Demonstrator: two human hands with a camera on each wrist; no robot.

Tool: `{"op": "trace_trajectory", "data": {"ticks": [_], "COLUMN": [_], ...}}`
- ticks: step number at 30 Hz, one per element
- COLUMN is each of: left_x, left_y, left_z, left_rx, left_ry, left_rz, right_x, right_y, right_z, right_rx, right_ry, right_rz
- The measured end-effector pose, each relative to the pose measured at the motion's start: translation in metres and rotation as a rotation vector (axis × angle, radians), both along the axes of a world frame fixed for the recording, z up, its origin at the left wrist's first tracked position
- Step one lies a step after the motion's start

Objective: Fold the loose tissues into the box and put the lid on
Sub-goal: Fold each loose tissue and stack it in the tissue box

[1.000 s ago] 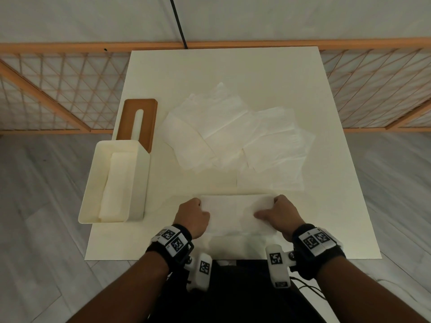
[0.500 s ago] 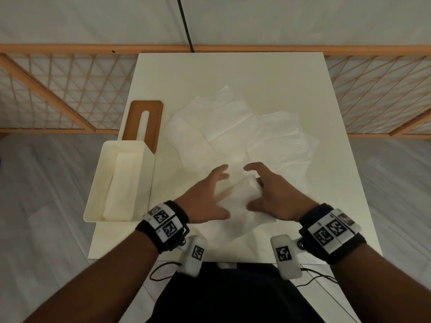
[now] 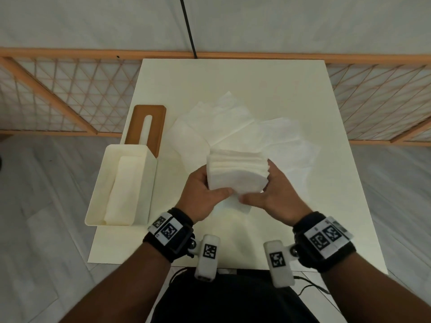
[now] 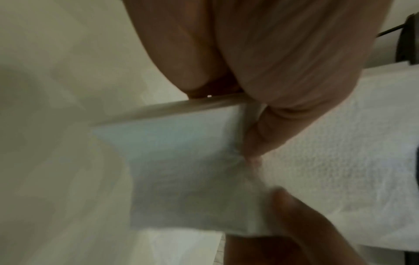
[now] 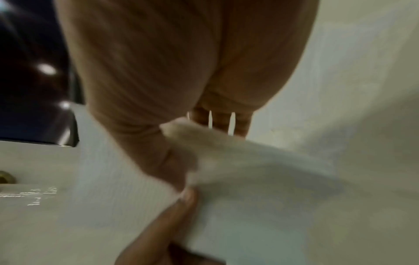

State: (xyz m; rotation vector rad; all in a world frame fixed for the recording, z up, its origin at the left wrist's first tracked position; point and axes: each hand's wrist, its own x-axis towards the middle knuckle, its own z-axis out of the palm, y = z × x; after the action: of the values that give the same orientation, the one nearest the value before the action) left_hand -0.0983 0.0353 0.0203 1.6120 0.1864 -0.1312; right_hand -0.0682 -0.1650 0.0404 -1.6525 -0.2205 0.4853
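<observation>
Both hands hold a folded white tissue (image 3: 236, 174) lifted over the table's middle. My left hand (image 3: 202, 190) grips its left edge, thumb on top. My right hand (image 3: 271, 188) grips its right edge, thumb across the near side. In the left wrist view the tissue (image 4: 186, 172) is pinched under the thumb; in the right wrist view the tissue (image 5: 260, 172) hangs from the fingers. Several loose tissues (image 3: 233, 122) lie spread beyond the hands. The open cream box (image 3: 149, 183) stands at the table's left edge with tissue inside. The brown slotted lid (image 3: 140, 123) lies behind the box.
The cream table (image 3: 233, 75) has bare surface at the far end and on the near side below the hands. A wooden lattice rail (image 3: 58, 89) runs behind the table. A black cable (image 3: 187, 26) hangs down the wall.
The hands left the flat tissue at the near edge, reached forward over the pile, and now hold a folded tissue raised off the table.
</observation>
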Motion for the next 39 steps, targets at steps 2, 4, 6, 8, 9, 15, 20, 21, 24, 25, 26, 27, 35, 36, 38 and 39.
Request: {"op": "trace_trajectory", "data": {"ticks": [2, 4, 6, 8, 9, 15, 20, 21, 24, 25, 26, 27, 35, 36, 38, 39], "left_x": [0.0, 0.0, -0.002, -0.004, -0.006, -0.011, -0.009, -0.008, -0.007, -0.005, -0.003, 0.0, 0.002, 0.002, 0.002, 0.001], "left_y": [-0.005, -0.009, -0.01, -0.012, -0.013, -0.019, -0.021, -0.021, -0.016, -0.012, -0.007, -0.004, 0.037, 0.049, 0.069, 0.075], "left_z": [-0.006, -0.016, -0.027, -0.036, -0.039, -0.043, -0.04, -0.036, -0.023, -0.016, -0.011, -0.005, 0.036, 0.04, 0.047, 0.05], "left_rx": [0.009, 0.037, 0.07, 0.092, 0.097, 0.039, -0.027, -0.042, -0.139, -0.202, -0.292, -0.399, -0.806, -0.797, -0.706, -0.629], "left_ry": [-0.001, 0.008, 0.026, 0.044, 0.055, 0.073, 0.09, 0.099, 0.099, 0.114, 0.126, 0.134, -0.022, -0.043, -0.039, -0.021], "left_rz": [0.019, 0.046, 0.059, 0.05, 0.049, 0.151, 0.169, 0.176, 0.243, 0.274, 0.298, 0.308, 0.152, 0.088, -0.017, -0.04], "right_x": [-0.002, -0.002, -0.003, -0.006, -0.009, -0.014, -0.01, -0.009, -0.008, -0.007, -0.005, -0.003, 0.023, 0.026, 0.03, 0.031], "right_y": [0.008, 0.015, 0.019, 0.021, 0.021, 0.025, 0.027, 0.027, 0.02, 0.017, 0.014, 0.012, -0.01, -0.013, -0.019, -0.021], "right_z": [-0.015, -0.028, -0.042, -0.054, -0.06, -0.069, -0.065, -0.064, -0.053, -0.048, -0.043, -0.037, 0.022, 0.027, 0.036, 0.039], "right_rx": [-0.06, -0.123, -0.156, -0.218, -0.243, -0.18, -0.188, -0.191, -0.171, -0.172, -0.183, -0.19, 0.158, 0.162, 0.14, 0.128], "right_ry": [-0.118, -0.214, -0.203, -0.173, -0.159, -0.126, -0.152, -0.141, 0.029, 0.078, 0.097, 0.097, 0.093, 0.078, 0.027, 0.008], "right_rz": [-0.05, -0.061, -0.073, -0.057, -0.047, -0.074, -0.089, -0.073, -0.026, 0.009, 0.041, 0.048, -0.196, -0.197, -0.181, -0.174]}}
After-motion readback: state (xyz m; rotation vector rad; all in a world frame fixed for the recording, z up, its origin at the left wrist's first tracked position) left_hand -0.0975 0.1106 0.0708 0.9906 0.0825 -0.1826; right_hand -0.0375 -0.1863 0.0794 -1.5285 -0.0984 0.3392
